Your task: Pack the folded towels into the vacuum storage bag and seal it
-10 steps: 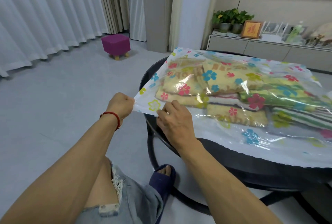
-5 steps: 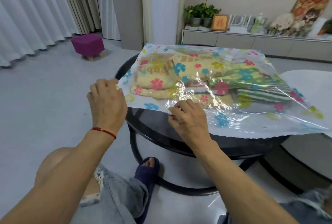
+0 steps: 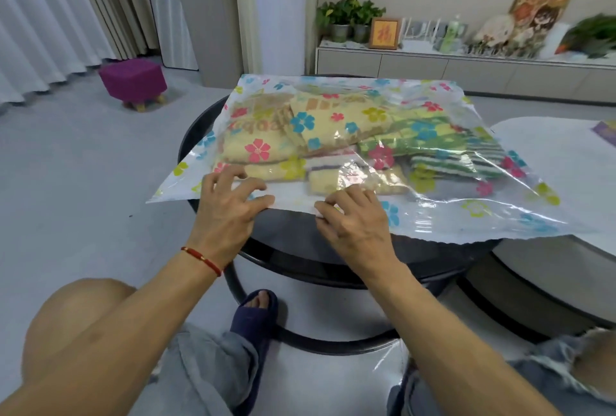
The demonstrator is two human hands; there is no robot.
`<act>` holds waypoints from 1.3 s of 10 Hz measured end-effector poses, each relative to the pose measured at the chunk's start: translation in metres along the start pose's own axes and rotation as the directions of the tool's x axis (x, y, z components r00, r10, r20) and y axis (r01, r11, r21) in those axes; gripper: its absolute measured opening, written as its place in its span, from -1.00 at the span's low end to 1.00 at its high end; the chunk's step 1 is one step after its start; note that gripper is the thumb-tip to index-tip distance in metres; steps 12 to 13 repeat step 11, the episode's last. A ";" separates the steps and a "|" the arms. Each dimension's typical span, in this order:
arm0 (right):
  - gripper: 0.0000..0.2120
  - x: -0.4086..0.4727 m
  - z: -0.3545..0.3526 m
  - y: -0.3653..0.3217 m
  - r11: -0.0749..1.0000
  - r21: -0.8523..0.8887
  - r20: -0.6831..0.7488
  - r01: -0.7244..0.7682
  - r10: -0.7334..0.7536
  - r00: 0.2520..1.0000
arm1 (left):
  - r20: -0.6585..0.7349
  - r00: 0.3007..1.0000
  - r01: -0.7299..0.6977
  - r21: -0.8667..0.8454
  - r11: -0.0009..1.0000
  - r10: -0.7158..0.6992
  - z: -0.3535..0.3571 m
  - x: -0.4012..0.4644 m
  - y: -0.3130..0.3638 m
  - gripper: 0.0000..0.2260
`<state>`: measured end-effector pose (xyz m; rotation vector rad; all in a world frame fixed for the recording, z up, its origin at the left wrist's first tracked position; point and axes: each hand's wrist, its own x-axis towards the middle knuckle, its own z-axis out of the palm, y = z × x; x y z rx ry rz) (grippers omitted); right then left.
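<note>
**Sealing the mouth of the packed bag**

Head view: the vacuum storage bag (image 3: 350,149) lies flat on the round dark surface (image 3: 300,239), its open edge along the near edge and overhanging the near-left side. The folded towels (image 3: 320,135), yellow ones at left and green striped ones at right, all sit inside it, well back from the mouth.

The left hand (image 3: 226,212) rests on the bag's near edge with fingers spread, its grip loose, pressing rather than pinching. The right hand (image 3: 356,219) has fingers curled at the same edge beside a small white piece; whether it pinches that piece I cannot tell.

To seal well, I judge the left hand should pin the strip flat against the surface while the right runs steadily along the closure toward the right end, keeping the plastic unwrinkled and the towels clear of the track.
</note>
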<state>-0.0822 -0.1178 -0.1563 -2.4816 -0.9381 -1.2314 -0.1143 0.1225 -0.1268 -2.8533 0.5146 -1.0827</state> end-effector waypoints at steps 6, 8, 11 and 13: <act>-0.85 -0.154 -0.140 0.188 0.908 -0.292 0.089 -0.299 0.337 0.937 | 0.023 0.995 0.101 -0.018 0.995 -0.101 0.013 -0.010 -0.018 -0.77; -0.75 -0.180 -0.152 0.203 0.786 -0.246 0.117 -0.568 0.606 0.787 | 0.083 0.991 0.107 0.009 0.994 -0.108 0.012 -0.010 -0.015 -0.81; -0.55 -0.151 -0.183 0.176 0.745 -0.154 0.153 -0.649 0.667 0.729 | 0.178 0.959 0.262 -0.246 0.933 -0.222 -0.023 -0.003 0.039 -0.60; -0.55 -0.151 -0.183 0.176 0.745 -0.154 0.153 -0.649 0.667 0.729 | 0.178 0.959 0.262 -0.246 0.933 -0.222 -0.023 -0.003 0.039 -0.60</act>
